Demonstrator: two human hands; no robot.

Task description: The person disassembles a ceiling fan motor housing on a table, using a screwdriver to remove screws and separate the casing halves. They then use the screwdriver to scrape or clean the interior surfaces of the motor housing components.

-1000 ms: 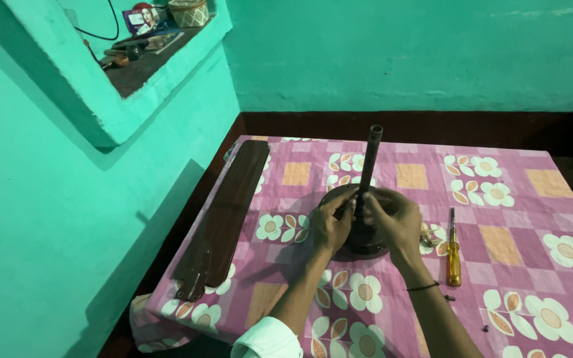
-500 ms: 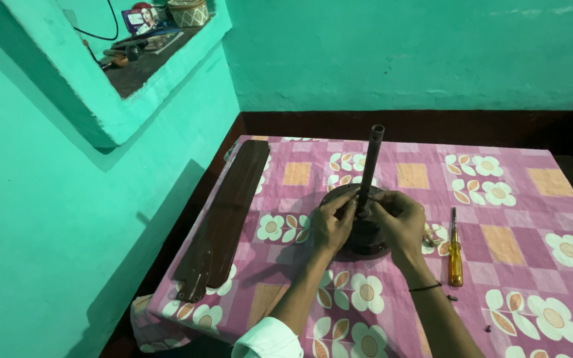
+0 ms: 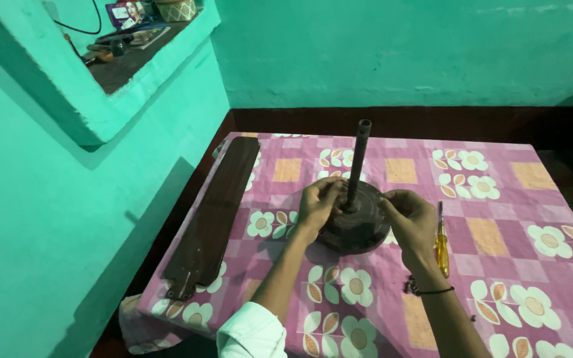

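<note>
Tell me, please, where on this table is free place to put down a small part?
Free cloth lies right of the yellow screwdriver toward the table's right edge, behind the round motor housing near the far edge, and between the dark fan blade and the left hand. It is crowded at the housing, where the right hand also grips.

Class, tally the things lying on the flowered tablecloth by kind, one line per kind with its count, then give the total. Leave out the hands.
Round dark fan motor housing with its upright rod, gripped by the left hand and right hand: 1
Dark fan blade: 1
Yellow-handled screwdriver: 1
Total: 3
</note>
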